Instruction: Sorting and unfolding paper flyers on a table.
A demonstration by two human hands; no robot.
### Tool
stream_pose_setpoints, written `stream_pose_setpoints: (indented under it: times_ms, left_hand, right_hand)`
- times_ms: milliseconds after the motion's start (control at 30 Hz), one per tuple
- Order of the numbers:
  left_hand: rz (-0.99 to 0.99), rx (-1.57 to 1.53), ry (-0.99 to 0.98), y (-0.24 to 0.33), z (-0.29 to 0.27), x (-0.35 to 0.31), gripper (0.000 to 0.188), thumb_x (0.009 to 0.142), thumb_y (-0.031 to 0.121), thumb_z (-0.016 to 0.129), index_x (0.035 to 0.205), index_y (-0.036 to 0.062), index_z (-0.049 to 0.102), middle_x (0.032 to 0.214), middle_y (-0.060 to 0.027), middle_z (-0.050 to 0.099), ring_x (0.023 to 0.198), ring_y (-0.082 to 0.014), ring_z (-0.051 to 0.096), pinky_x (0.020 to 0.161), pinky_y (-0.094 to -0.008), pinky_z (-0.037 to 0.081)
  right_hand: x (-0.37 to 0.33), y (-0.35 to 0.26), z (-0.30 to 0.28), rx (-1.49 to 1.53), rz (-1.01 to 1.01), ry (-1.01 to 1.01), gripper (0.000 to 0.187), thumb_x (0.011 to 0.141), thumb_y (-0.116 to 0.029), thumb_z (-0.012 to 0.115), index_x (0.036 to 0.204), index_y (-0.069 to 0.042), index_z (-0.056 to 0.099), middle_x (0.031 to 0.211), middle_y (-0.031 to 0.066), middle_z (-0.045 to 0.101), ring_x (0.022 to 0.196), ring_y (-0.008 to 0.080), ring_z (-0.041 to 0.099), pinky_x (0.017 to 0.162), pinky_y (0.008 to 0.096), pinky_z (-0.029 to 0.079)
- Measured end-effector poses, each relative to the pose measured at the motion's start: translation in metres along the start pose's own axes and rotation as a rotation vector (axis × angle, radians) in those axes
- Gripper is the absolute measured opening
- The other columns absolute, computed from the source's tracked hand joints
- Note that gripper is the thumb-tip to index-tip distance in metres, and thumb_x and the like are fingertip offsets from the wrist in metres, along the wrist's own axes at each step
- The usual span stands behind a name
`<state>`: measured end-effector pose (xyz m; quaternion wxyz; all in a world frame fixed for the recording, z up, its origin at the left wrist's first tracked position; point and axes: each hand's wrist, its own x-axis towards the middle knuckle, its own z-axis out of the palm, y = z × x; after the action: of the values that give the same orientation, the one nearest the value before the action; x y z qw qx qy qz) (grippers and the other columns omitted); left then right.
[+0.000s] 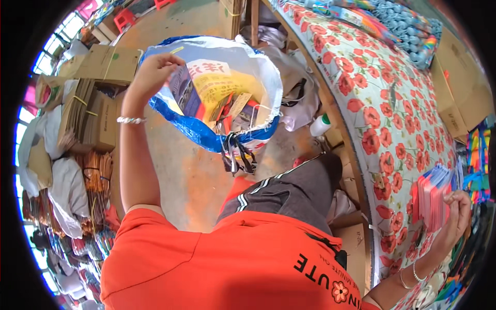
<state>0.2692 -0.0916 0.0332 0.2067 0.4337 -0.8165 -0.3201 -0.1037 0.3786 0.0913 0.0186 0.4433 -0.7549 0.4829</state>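
Observation:
My left hand (160, 73) is over the left rim of a large blue-and-white woven sack (194, 129). Its fingers are bent and pinched at the top of a dark, printed flat packet (185, 92), which hangs inside the sack. Deeper in the sack lie several red and dark pieces and a tan tag (239, 105). Far to the right, my right hand (457, 214) has its fingers curled on the right edge of a stack of pink, white and blue flat pieces (433, 199). That stack is on the flowered cloth.
The long table (372, 124) with a red-flowered cover runs along my right. Bluish-grey netted bundles (400, 26) and a cardboard box (462, 82) sit at its far end. Tied flat cartons (85, 111) are piled at left. A white bottle with green cap (320, 125) stands by the table.

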Motion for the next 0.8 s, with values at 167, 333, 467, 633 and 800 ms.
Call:
stream_pose_setpoints:
  times_ms: [167,333,467,633,800]
  left_hand:
    - [-0.161,0.268,-0.041,-0.041,0.025,0.004,0.027,0.081,0.007,0.052,0.106,0.0039,0.061,0.082,-0.0034,0.06,0.072,-0.0088,0.054,0.065,-0.0206,0.044]
    - [0.161,0.436,0.069,-0.028,0.007,0.013,0.029,0.083,0.009,0.053,0.111,0.0034,0.059,0.097,-0.0086,0.062,0.089,-0.0151,0.056,0.078,-0.026,0.045]
    - [0.35,-0.052,-0.059,0.049,0.036,0.011,0.028,0.087,0.008,0.052,0.114,-0.0001,0.055,0.112,-0.0099,0.058,0.104,-0.0167,0.053,0.089,-0.0284,0.041]
    - [0.283,-0.463,-0.197,0.114,0.081,-0.025,0.026,0.086,-0.001,0.048,0.111,-0.0066,0.054,0.108,-0.0136,0.059,0.101,-0.0191,0.054,0.092,-0.0285,0.039]
    - [0.481,-0.382,-0.352,0.121,0.094,-0.021,0.034,0.087,0.003,0.045,0.12,-0.0031,0.049,0.11,-0.0121,0.057,0.095,-0.0162,0.053,0.087,-0.0273,0.04]
  right_hand:
    - [-0.001,0.004,-0.004,-0.055,0.054,-0.064,0.012,0.089,-0.007,0.039,0.095,0.0,0.048,0.095,0.0091,0.049,0.092,0.0174,0.048,0.088,0.0326,0.037]
    - [-0.009,-0.031,0.011,-0.346,-0.014,0.182,0.027,0.09,-0.015,0.038,0.107,0.003,0.049,0.114,0.0122,0.051,0.11,0.0221,0.046,0.096,0.035,0.032]
    - [-0.014,-0.031,-0.013,-0.624,-0.072,0.219,0.036,0.09,-0.021,0.038,0.114,0.004,0.05,0.123,0.0137,0.048,0.117,0.0239,0.043,0.1,0.036,0.027]
    - [-0.021,-0.014,-0.067,-0.445,0.082,0.523,0.028,0.087,-0.019,0.044,0.086,0.002,0.062,0.106,0.0093,0.059,0.098,0.0173,0.054,0.088,0.0307,0.04]
    - [-0.044,0.059,-0.146,-0.269,0.23,0.646,0.016,0.084,-0.021,0.054,0.085,-0.006,0.059,0.075,-0.0031,0.057,0.07,0.0053,0.049,0.061,0.0206,0.036]
